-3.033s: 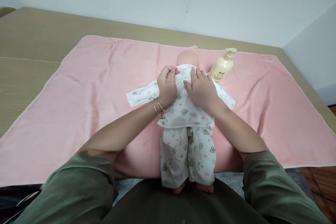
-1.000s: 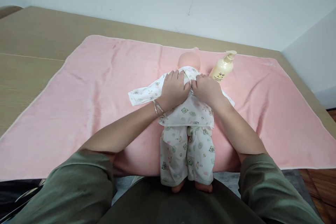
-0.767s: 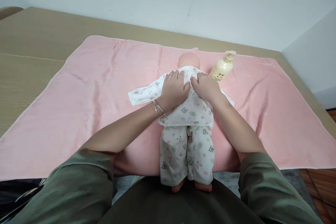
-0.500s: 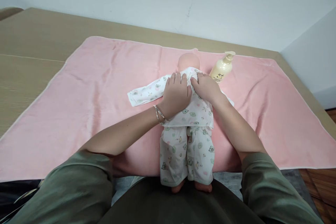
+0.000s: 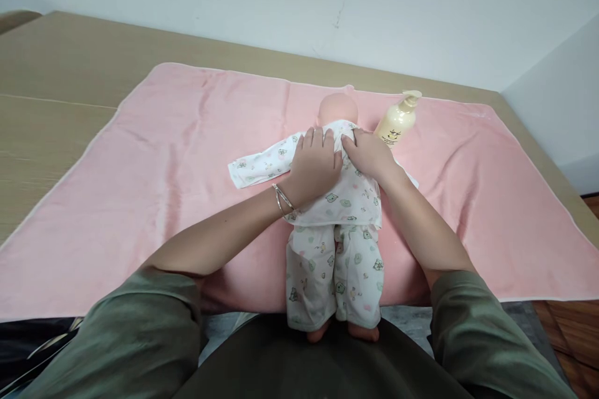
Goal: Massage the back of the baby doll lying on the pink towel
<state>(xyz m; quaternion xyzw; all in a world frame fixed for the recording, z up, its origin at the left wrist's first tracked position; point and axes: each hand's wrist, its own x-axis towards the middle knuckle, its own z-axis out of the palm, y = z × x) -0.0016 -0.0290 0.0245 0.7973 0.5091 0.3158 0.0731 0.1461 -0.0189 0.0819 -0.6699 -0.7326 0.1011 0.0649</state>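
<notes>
A baby doll (image 5: 337, 108) lies face down on a pink blanket (image 5: 210, 137), its feet toward me. It wears a white printed top (image 5: 346, 202) and matching trousers (image 5: 311, 280). My left hand (image 5: 316, 165) rests flat on the doll's upper back, fingers stretched out and pointing away from me; a silver bangle circles the wrist. Beside it my right hand (image 5: 372, 153) lies on the back near the other shoulder, thumb apart from the fingers. One sleeve (image 5: 262, 165) extends to the left; the right one is mostly hidden behind my forearm.
A cream pump bottle (image 5: 397, 121) stands on the blanket just past my right hand. Under the blanket is a wooden table (image 5: 84, 53), with a white wall (image 5: 262, 0) behind it. The doll's feet (image 5: 362, 332) reach over the near edge, against my body.
Both hands stay on the doll's upper back in nearly the same place. The whole view has shifted very slightly; nothing was taken up or let go.
</notes>
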